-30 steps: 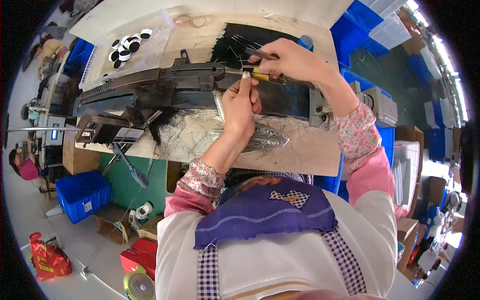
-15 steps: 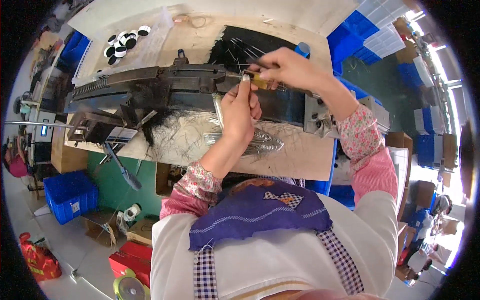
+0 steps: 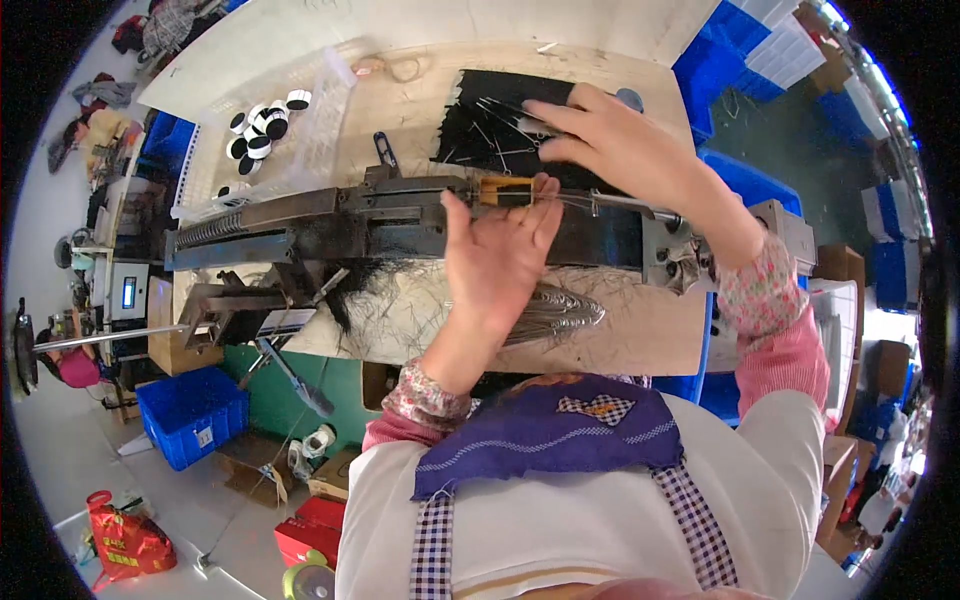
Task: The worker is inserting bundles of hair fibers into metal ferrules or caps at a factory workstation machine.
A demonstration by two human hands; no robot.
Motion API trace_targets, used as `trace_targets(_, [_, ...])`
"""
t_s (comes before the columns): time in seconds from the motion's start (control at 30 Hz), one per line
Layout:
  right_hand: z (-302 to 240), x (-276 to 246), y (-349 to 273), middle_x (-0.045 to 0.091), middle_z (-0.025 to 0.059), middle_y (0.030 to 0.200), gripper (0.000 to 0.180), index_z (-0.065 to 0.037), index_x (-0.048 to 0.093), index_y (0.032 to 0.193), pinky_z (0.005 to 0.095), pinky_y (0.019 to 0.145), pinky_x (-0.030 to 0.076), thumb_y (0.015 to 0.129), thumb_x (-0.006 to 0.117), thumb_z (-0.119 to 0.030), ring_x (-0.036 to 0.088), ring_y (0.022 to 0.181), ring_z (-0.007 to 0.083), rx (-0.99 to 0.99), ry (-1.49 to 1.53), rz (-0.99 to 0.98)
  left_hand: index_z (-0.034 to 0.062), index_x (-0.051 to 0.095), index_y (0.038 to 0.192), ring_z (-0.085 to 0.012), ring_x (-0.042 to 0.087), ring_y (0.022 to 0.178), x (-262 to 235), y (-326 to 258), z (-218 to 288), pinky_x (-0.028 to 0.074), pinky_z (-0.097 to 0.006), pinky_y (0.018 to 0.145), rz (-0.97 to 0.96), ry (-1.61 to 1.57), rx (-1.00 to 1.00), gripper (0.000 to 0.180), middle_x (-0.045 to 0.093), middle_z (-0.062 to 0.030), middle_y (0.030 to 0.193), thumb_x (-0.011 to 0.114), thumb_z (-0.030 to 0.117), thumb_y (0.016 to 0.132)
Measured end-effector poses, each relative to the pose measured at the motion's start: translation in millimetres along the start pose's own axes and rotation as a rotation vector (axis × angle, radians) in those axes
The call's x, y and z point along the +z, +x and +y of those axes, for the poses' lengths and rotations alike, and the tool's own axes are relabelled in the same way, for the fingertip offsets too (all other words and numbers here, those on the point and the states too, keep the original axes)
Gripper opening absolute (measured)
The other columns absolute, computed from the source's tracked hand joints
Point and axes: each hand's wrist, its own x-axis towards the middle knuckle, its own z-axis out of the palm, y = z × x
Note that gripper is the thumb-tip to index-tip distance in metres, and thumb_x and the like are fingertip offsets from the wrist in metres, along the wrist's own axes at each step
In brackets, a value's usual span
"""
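My left hand (image 3: pixel 500 262) is held palm up, thumb apart, its fingers stretched toward a yellow brass-coloured block (image 3: pixel 507 190) on the long dark metal machine (image 3: pixel 400 215). Thin wires (image 3: pixel 580 197) run from that block to a rod on the right, and my left fingertips lie beside them. Over a black cloth (image 3: pixel 480 95) my right hand (image 3: pixel 625 145) has its fingers apart. Close under its fingertips is a small greyish thing (image 3: pixel 537 127) whose kind I cannot make out. Several thin metal wire pieces (image 3: pixel 482 137) lie on the cloth.
A clear plastic basket (image 3: pixel 325 130) holds several white-and-black round caps (image 3: pixel 258 147). Bundled bent wire (image 3: pixel 560 315) and loose dark bristles (image 3: pixel 365 290) lie on the tabletop (image 3: pixel 640 335) before the machine. A blue handle (image 3: pixel 385 150) sticks up behind the machine. Blue crates (image 3: pixel 190 415) stand around.
My hands have moved apart. The left has opened beside the brass-coloured block; the right has left the block, moving back over the black cloth with fingers spread. The whole view has shifted slightly.
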Motion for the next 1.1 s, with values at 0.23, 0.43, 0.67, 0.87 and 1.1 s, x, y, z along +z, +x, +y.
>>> trace_targets(0.23, [-46,27,-17,0.056,0.0089,0.085,0.029,-0.008,0.064,0.105,0.0376,0.072,0.042,0.076,0.062,-0.009,0.056,0.083,0.0268,-0.094,-0.005,0.198,-0.0059,0.032,0.131,-0.0260,0.036,0.129,-17,-5,2,0.028,-0.037,0.111,-0.082,0.095,0.039,0.076,0.039,-0.0169,0.135,0.032,0.060,0.094])
trace_targets(0.43, [-25,20,-12,0.060,0.0036,0.077,0.014,-0.011,0.070,0.090,0.0351,0.079,0.038,0.077,0.064,-0.012,0.059,0.075,0.0229,0.118,0.200,0.064,-0.0053,0.036,0.129,-0.0290,0.037,0.130,-12,-13,-4,0.025,-0.041,0.113,0.023,0.171,0.177,0.070,0.043,-0.0186,0.134,0.030,0.056,0.095])
trace_targets(0.67, [-31,29,-4,0.058,0.0031,0.076,0.015,-0.011,0.070,0.090,0.0349,0.082,0.037,0.077,0.065,-0.012,0.059,0.080,0.0208,-0.064,0.078,0.211,-0.0027,0.039,0.128,-0.0243,0.040,0.126,-18,-12,2,0.027,-0.038,0.111,-0.090,0.288,0.171,0.068,0.044,-0.0132,0.132,0.034,0.057,0.095])
trace_targets(0.87, [-26,22,-18,0.057,0.0018,0.074,0.016,-0.014,0.071,0.090,0.0352,0.081,0.036,0.076,0.065,-0.012,0.058,0.078,0.0193,-0.109,-0.019,0.246,-0.0037,0.044,0.122,-0.0248,0.043,0.123,-14,-8,0,0.029,-0.038,0.110,-0.061,0.261,0.174,0.065,0.049,-0.0137,0.126,0.035,0.055,0.095])
trace_targets(1.1, [-54,29,-19,0.053,-0.0007,0.073,0.026,-0.017,0.068,0.090,0.0336,0.078,0.038,0.065,0.064,-0.013,0.058,0.075,0.0166,-0.245,-0.160,0.330,-0.0063,0.046,0.118,-0.0287,0.045,0.121,-15,-8,9,0.032,-0.040,0.109,-0.104,0.185,0.127,0.063,0.050,-0.0176,0.124,0.033,0.052,0.096])
